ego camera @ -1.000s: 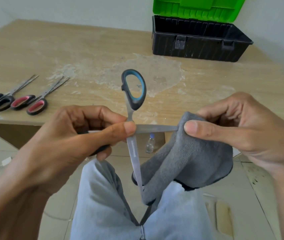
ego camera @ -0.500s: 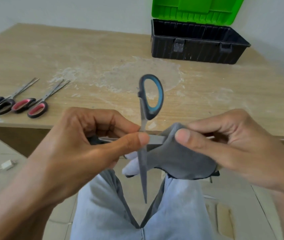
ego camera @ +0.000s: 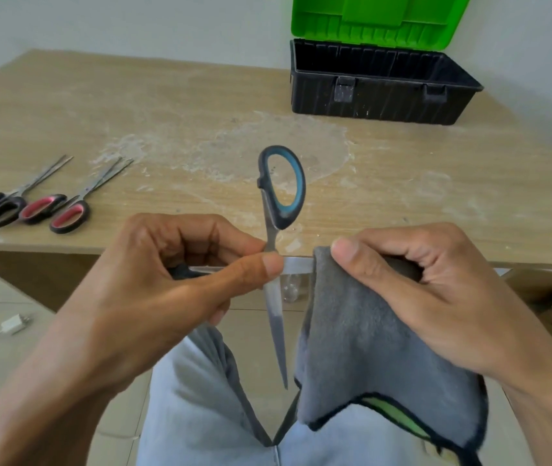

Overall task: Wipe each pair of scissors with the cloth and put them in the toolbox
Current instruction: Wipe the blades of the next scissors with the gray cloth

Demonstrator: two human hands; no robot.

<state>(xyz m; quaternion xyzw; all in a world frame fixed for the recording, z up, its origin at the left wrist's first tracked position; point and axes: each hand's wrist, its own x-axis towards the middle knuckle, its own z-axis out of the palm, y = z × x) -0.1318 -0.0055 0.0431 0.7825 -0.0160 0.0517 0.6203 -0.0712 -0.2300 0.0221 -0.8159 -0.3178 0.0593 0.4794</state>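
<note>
Over the lap, the left hand (ego camera: 153, 287) pinches the opened scissors (ego camera: 278, 230) at the pivot; the right hand (ego camera: 419, 287) grips the cloth (ego camera: 362, 348) around one blade.

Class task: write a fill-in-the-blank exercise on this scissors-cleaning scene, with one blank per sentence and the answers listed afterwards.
1. The left hand holds the blue-handled scissors with their blades ____.
2. The right hand pinches the ____ cloth over one blade.
3. The toolbox has a raised lid coloured ____.
4. ____ more pairs of scissors lie on the table.

Missing words: open; grey; green; two.
</note>
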